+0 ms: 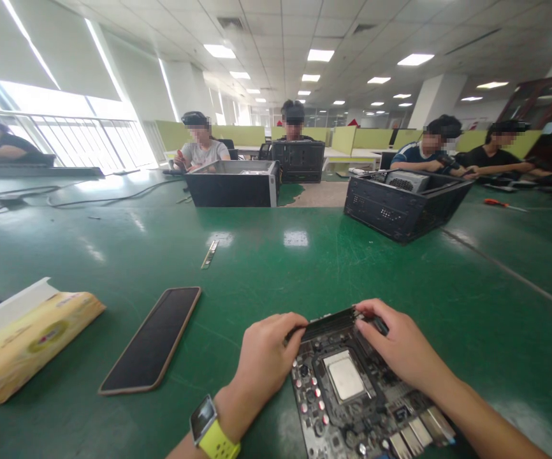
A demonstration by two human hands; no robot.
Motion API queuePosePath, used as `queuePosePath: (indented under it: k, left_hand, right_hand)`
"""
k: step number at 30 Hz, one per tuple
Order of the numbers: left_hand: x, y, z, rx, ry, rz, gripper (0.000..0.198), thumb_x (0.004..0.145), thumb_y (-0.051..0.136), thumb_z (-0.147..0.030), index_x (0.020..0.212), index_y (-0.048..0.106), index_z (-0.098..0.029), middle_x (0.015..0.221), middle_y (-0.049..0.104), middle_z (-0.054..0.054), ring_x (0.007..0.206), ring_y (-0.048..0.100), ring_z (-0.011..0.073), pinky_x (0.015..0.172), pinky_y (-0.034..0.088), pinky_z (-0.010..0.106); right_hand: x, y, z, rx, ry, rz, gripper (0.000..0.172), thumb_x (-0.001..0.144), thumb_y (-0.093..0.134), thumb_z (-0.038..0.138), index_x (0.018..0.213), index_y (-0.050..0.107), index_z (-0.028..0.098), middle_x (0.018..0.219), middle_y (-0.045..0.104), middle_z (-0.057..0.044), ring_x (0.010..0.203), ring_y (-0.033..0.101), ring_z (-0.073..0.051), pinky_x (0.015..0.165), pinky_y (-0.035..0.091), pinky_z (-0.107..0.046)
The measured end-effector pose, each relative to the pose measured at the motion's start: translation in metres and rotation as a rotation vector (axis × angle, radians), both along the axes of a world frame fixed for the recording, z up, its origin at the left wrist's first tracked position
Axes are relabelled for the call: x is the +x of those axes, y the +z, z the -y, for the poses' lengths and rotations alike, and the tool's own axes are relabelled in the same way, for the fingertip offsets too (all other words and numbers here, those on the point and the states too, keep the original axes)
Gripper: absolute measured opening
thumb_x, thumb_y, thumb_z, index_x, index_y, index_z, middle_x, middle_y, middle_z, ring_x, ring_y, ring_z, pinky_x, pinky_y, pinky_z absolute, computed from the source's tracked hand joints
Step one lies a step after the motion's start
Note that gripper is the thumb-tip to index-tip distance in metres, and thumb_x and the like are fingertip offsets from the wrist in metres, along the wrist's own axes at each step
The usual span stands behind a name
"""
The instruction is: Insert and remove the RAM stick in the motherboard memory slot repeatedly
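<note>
A motherboard (385, 389) lies flat on the green table in front of me, with a square silver processor (345, 376) in its socket. Dark memory slots (331, 324) run along its far edge. At their left end, the thumb and forefinger of my left hand (269, 347) are pinched. My right hand (398, 341) closes its fingers on the right end of the same edge. The fingertips cover both ends, so whether a memory stick sits between them is unclear. Farther off to the left, a loose memory stick (210, 254) lies on the table.
A phone (154, 341) and a yellow tissue pack (37, 341) lie left of my hands. Across the green table (257, 274) stand open computer cases, one at left (232, 188), one at right (381, 207). Several people sit beyond. A red screwdriver (500, 204) lies far right.
</note>
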State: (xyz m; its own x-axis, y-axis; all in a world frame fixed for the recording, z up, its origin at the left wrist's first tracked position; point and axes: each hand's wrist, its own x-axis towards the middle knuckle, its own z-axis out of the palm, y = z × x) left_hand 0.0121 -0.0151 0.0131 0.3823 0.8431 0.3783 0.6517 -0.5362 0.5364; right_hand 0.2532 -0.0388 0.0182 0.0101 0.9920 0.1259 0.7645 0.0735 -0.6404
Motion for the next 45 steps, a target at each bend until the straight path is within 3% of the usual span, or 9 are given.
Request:
queuePosePath:
  k: [18,27,32,45]
  left_hand:
    - [0.000,0.004,0.001,-0.022,-0.003,-0.017,0.015,0.081,0.057,-0.014,0.089,0.067,-0.023,0.088,0.073,-0.001,0.079,0.066,0.0168,0.072,0.048,0.026]
    - [0.001,0.006,0.002,-0.016,-0.004,-0.053,0.026,0.075,0.054,-0.012,0.094,0.067,-0.023,0.088,0.071,0.001,0.080,0.064,0.0183,0.073,0.049,0.028]
    - [0.001,0.003,0.002,-0.025,0.015,-0.067,0.034,0.070,0.052,-0.009,0.098,0.065,-0.024,0.089,0.070,0.001,0.082,0.063,0.0185,0.075,0.049,0.029]
    - [0.001,0.003,0.003,-0.001,-0.003,-0.083,0.036,0.071,0.049,-0.009,0.100,0.063,-0.024,0.088,0.070,0.000,0.080,0.063,0.0177,0.073,0.048,0.028]
  right_hand:
    - [-0.001,0.001,-0.001,0.010,0.006,-0.003,0.027,0.082,0.049,0.034,0.104,0.059,0.022,0.105,0.067,-0.005,0.099,0.060,-0.022,0.088,0.044,-0.036]
    - [0.002,-0.008,-0.003,0.029,0.018,-0.025,0.036,0.086,0.046,0.035,0.118,0.056,0.021,0.116,0.064,-0.008,0.108,0.058,-0.022,0.097,0.041,-0.040]
    - [0.005,-0.010,-0.004,0.045,0.034,-0.007,0.035,0.087,0.043,0.035,0.117,0.058,0.023,0.115,0.064,-0.006,0.108,0.057,-0.022,0.096,0.042,-0.041]
    - [0.004,-0.010,-0.004,0.075,0.039,0.025,0.035,0.087,0.042,0.033,0.115,0.061,0.023,0.112,0.066,-0.006,0.106,0.057,-0.023,0.094,0.043,-0.041]
